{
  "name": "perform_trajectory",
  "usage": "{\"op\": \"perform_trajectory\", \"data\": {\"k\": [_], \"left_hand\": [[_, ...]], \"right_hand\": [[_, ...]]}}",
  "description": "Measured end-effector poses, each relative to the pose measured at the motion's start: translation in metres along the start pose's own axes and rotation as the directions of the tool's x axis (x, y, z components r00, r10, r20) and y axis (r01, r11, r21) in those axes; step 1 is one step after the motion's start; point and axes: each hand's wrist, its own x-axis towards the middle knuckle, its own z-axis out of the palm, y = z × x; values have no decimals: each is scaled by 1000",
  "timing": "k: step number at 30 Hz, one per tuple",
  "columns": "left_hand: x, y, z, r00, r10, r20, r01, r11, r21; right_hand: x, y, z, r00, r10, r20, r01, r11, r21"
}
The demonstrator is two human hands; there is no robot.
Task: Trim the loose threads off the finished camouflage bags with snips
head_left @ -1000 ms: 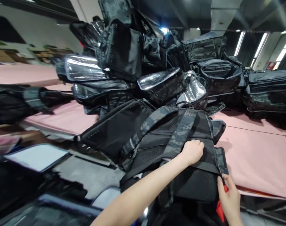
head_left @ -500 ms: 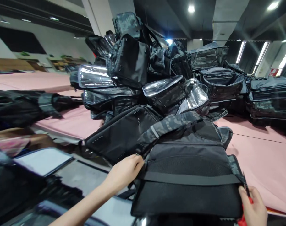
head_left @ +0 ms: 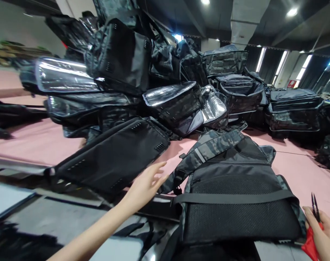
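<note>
A black backpack lies with its mesh back panel up, a flat strap running across it. Its camouflage shoulder strap extends over the upper left side. My left hand hovers left of the backpack, fingers loosely apart and nothing in them. In my right hand, at the backpack's lower right corner, are small red-handled scissors, their dark pointed tips upward. Whether that hand also touches the bag I cannot tell. Left of my left hand, another flat black bag rests at a slant.
Behind stands a high pile of black and camouflage bags, some with shiny silver linings. More bags sit at the right on the pink table surface. Grey and white panels lie at the lower left.
My left hand has let go of the backpack's left edge and opened. The backpack now sits farther right, apart from the slanted bag. The scissors stay in my right hand. The view has shifted.
</note>
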Motion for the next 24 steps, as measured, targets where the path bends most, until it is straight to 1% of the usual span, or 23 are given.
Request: {"op": "perform_trajectory", "data": {"k": [1, 3, 4, 5, 7, 9, 10, 11, 12, 13, 14, 15, 16, 17, 18, 19, 20, 21, 22, 23, 24], "left_hand": [[13, 2, 7, 998, 67, -13, -67, 998, 22], [39, 8, 16, 977, 213, -2, -212, 976, 57], [51, 11, 18, 966, 258, 31, -259, 964, 58], [62, 15, 17, 959, 275, 70, -279, 959, 48], [76, 27, 8, 964, 241, 113, -246, 969, 34], [76, 46, -7, 987, 140, 85, -139, 990, -17], [70, 59, -14, 995, 72, 65, -66, 994, -92], [60, 74, -19, 997, 3, 76, 13, 977, -215], [47, 91, -22, 990, -5, 143, 59, 925, -374], [31, 108, -22, 980, 19, 197, 88, 847, -524], [14, 124, -18, 961, 54, 270, 136, 758, -638], [-4, 138, -11, 923, 106, 369, 204, 679, -705], [-23, 149, -2, 865, 168, 473, 271, 637, -722], [-39, 158, 9, 822, 200, 534, 304, 639, -707], [-54, 162, 21, 783, 237, 575, 275, 697, -662], [-67, 164, 33, 733, 288, 616, 195, 779, -596], [-77, 163, 44, 679, 361, 640, 69, 836, -545], [-85, 160, 53, 646, 409, 645, -42, 862, -505], [-90, 156, 59, 626, 446, 640, -131, 869, -477], [-93, 152, 63, 630, 465, 622, -183, 867, -463], [-95, 148, 64, 655, 461, 598, -195, 869, -455]], "right_hand": [[-2, -4, -4, 1000, 18, 3, -18, 998, 67], [-8, -15, -10, 997, 60, 48, -69, 975, 210], [-12, -22, -11, 995, 62, 75, -81, 954, 288], [-16, -29, -11, 993, 53, 108, -89, 928, 363], [-25, -46, -7, 986, 12, 166, -92, 874, 477], [-35, -62, 2, 974, -39, 221, -86, 846, 527], [-40, -70, 7, 964, -72, 255, -79, 842, 534], [-46, -77, 13, 948, -110, 298, -72, 839, 539], [-52, -83, 19, 925, -152, 347, -66, 837, 544], [-58, -89, 25, 902, -194, 385, -54, 834, 548], [-63, -94, 30, 885, -229, 406, -32, 839, 543], [-69, -99, 34, 873, -262, 412, 7, 850, 526], [-74, -104, 37, 859, -302, 414, 63, 864, 499], [-78, -110, 40, 838, -348, 419, 132, 876, 463], [-82, -116, 41, 809, -399, 431, 206, 880, 428], [-85, -122, 43, 765, -454, 457, 275, 872, 405], [-87, -128, 45, 705, -510, 493, 336, 852, 401], [-89, -133, 48, 632, -559, 536, 382, 827, 412], [-91, -137, 50, 556, -591, 584, 409, 806, 427], [-92, -140, 53, 473, -612, 633, 419, 789, 449], [-94, -141, 56, 390, -618, 683, 417, 779, 467]]}}
